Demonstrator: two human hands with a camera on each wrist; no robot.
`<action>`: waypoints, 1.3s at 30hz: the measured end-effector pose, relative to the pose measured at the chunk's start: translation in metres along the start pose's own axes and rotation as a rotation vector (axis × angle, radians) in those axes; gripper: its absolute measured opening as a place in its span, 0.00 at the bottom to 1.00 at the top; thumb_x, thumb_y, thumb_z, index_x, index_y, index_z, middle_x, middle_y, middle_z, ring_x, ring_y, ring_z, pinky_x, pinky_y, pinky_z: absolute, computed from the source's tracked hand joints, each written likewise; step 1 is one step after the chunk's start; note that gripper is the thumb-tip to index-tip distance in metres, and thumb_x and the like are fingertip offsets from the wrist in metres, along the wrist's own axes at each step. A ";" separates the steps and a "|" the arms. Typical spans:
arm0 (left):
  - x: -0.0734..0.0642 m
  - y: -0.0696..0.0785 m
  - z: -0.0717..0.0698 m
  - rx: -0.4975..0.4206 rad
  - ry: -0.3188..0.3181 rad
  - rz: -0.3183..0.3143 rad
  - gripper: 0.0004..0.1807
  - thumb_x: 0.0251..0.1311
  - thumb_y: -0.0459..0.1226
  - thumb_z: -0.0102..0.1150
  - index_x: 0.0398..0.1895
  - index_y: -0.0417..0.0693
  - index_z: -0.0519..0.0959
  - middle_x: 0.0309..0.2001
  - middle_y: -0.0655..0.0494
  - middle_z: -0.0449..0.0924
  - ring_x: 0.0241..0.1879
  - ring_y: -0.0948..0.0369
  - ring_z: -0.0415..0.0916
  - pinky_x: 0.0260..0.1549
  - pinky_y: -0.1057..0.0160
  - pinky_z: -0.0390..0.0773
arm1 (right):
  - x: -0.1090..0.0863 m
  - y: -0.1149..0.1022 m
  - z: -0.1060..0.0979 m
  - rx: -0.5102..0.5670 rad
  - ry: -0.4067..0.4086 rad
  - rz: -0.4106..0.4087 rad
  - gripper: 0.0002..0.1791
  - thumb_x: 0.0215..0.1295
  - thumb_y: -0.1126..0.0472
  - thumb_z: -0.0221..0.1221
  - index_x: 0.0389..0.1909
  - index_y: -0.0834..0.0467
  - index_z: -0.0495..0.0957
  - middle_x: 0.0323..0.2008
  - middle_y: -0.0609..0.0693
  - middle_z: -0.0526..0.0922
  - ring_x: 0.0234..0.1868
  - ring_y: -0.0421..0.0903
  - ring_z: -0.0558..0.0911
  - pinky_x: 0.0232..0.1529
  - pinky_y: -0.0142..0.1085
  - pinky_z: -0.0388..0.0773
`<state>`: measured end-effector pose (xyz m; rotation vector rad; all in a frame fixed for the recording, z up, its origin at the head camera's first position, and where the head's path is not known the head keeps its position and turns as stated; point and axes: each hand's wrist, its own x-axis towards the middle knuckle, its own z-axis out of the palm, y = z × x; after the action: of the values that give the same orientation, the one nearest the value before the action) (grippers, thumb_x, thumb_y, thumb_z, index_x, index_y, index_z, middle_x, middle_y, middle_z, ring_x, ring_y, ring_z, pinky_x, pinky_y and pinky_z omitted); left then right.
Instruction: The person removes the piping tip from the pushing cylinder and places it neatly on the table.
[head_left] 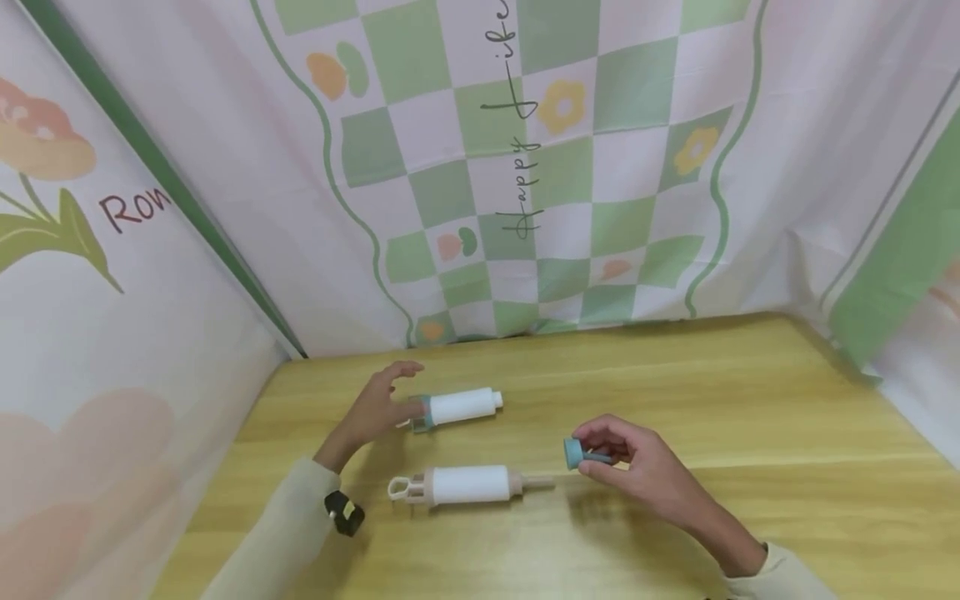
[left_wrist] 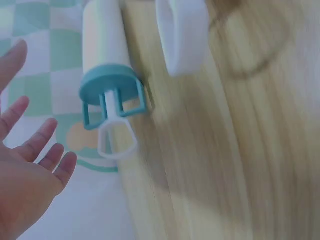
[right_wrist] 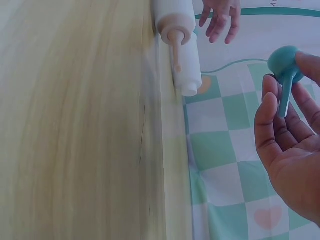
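Note:
My right hand (head_left: 641,468) pinches a teal nozzle cap (head_left: 574,454) by its thin stem and cup, held above the table. In the right wrist view the nozzle's round cup (right_wrist: 283,59) is up, with its narrow tube pointing down. My left hand (head_left: 375,410), fingers spread and loosely bent, hovers by the teal flange of a white-barrelled syringe-like tube (head_left: 459,406). The left wrist view shows a gap between the fingers and this tube's teal flange (left_wrist: 110,82). Nearer me lies a similar syringe (head_left: 471,485) with beige ends, a pull ring and a thin beige nozzle.
Both tubes lie on their sides on a wooden table (head_left: 735,417). A cloth with green checks (head_left: 555,167) hangs behind the far table edge. More printed cloth (head_left: 97,333) stands at the left. A black device (head_left: 345,512) sits on the left wrist.

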<state>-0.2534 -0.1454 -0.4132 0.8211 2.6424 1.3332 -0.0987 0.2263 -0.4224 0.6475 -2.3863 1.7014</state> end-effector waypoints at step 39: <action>-0.047 0.098 0.088 -0.235 0.001 0.154 0.29 0.54 0.33 0.74 0.60 0.46 0.75 0.48 0.53 0.81 0.45 0.54 0.80 0.48 0.55 0.81 | 0.003 -0.010 0.006 0.026 0.009 -0.035 0.11 0.67 0.68 0.63 0.49 0.59 0.79 0.39 0.49 0.84 0.37 0.45 0.83 0.39 0.36 0.82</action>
<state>-0.1457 -0.0568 -0.4007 1.0040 2.4020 1.6407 -0.0965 0.2174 -0.4145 0.6799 -2.3370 1.7207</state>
